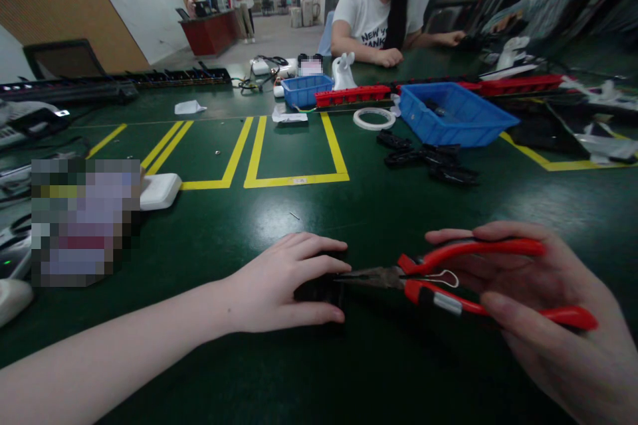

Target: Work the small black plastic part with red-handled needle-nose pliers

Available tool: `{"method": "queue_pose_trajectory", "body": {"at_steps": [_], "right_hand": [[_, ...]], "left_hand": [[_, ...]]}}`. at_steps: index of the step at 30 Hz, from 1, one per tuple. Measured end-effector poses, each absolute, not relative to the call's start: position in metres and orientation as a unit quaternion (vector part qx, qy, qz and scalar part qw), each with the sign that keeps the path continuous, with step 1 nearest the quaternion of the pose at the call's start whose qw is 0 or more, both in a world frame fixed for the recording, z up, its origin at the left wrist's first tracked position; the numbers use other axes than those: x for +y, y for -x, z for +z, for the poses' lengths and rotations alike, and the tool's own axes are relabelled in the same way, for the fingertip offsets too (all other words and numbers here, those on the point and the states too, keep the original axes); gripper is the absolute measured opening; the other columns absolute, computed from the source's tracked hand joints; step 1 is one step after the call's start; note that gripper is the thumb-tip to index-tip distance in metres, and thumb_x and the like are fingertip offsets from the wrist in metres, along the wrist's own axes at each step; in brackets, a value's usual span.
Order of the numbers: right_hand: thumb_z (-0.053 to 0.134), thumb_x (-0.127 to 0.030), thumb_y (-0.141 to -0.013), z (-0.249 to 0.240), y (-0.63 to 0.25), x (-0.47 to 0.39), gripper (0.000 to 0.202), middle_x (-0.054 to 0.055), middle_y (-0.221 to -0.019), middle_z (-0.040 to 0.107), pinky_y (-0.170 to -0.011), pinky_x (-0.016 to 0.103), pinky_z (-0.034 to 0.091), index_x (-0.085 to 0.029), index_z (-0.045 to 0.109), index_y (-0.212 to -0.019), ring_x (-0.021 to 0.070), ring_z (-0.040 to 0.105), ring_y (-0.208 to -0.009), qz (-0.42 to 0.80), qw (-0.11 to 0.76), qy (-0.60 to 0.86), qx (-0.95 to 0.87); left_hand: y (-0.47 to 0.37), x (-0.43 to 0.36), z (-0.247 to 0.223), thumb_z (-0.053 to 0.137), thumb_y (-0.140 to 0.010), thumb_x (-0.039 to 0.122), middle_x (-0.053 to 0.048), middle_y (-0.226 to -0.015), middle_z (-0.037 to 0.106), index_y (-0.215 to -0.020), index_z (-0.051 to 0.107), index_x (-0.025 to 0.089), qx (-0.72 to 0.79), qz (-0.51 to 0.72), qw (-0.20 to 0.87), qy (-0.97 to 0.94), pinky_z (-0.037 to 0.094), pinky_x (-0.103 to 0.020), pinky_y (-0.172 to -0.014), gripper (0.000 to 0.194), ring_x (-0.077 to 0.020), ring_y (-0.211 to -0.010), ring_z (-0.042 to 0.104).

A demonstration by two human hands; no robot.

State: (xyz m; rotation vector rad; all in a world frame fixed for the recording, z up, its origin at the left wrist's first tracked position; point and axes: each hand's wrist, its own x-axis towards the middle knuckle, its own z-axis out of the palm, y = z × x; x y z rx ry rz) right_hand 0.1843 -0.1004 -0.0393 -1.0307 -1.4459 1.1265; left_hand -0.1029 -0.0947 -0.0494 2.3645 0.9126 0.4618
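My right hand (538,305) is wrapped around the red handles of needle-nose pliers (383,277), which point left with the handles spread. A wire spring loop shows between the handles. The plier tips reach a small black part (323,291) on the green table. My left hand (294,279) is closed over that part, with its thumb on the near side and its fingers on the far side. Most of the part is hidden under the hand, so its kind does not show. Whether the jaws grip anything on it cannot be made out.
Beyond my hands lie several black bundles (431,159), a roll of white tape (373,119) and a blue bin (453,116). A thin pin-like piece (295,216) lies past my left hand. A white block (160,191) sits at left. Across the table sits a person (379,30).
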Motion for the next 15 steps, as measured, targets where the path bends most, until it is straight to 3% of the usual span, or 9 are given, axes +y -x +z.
{"method": "queue_pose_trajectory", "body": {"at_steps": [15], "right_hand": [[0.079,-0.037,-0.076,-0.0381,-0.1828,-0.1028,0.035,0.003,-0.11,0.074,-0.073,0.026,0.063,-0.035,0.064,-0.108,0.0217,0.075,-0.089,0.456,0.483,0.441,-0.604]], "left_hand": [[0.1019,-0.094,-0.0504,0.069,-0.089,0.045,-0.01,-0.145,0.052,-0.131,0.059,0.021,0.333,0.157,0.254,-0.894,0.044,-0.045,-0.107,0.049,-0.0282,-0.13,0.051]]}}
